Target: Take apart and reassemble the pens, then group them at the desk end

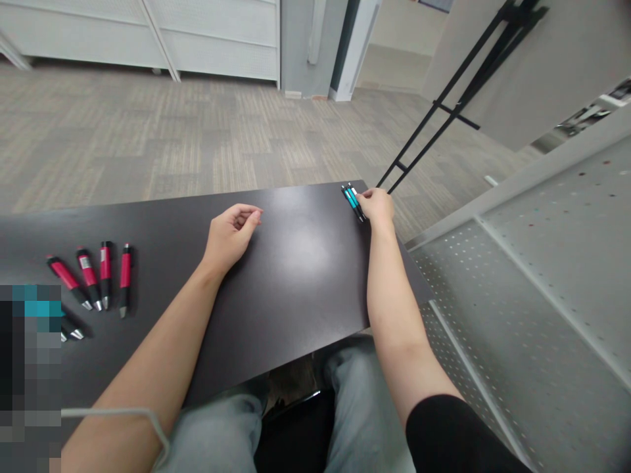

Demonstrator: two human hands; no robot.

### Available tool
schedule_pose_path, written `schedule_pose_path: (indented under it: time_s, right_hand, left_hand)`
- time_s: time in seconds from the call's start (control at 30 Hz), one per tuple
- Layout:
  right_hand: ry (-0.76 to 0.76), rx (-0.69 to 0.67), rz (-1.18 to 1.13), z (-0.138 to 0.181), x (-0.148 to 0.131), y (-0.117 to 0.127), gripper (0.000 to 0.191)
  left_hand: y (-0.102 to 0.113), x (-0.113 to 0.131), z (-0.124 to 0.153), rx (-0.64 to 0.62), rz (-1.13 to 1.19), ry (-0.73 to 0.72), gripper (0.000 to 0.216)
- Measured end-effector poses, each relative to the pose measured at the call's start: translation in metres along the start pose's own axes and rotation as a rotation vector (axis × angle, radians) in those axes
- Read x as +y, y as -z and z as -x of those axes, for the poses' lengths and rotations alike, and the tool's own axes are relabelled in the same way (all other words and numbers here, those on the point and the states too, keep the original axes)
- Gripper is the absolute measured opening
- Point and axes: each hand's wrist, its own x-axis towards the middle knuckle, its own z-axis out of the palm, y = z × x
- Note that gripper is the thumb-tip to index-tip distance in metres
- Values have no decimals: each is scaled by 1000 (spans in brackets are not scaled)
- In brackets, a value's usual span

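Note:
My right hand [377, 206] is at the table's far right corner, its thumb and fingers closed at the side of the teal-and-black pens [352, 202]. The pens lie close together, side by side and slanted; my fingers partly cover the rightmost one. My left hand [231, 238] rests above the middle of the dark table [290, 289], fingers curled in and thumb against them, with nothing visible in the grip. Several red-and-black pens [105, 274] lie in a loose row on the left, apart from my left hand.
At the left edge, metal pen tips [75, 332] show beside a pixelated patch. A pale cable [113, 412] crosses my left forearm. A perforated grey panel [547, 263] stands right of the table, and black metal bars [438, 112] rise behind its far corner.

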Motion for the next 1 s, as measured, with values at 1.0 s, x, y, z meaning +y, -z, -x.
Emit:
schedule_pose_path:
  time_s: [1.0]
  right_hand:
    - [969,-381,-282,62,-88,-82,27]
  left_hand:
    - [213,4,79,294,-874,183,36]
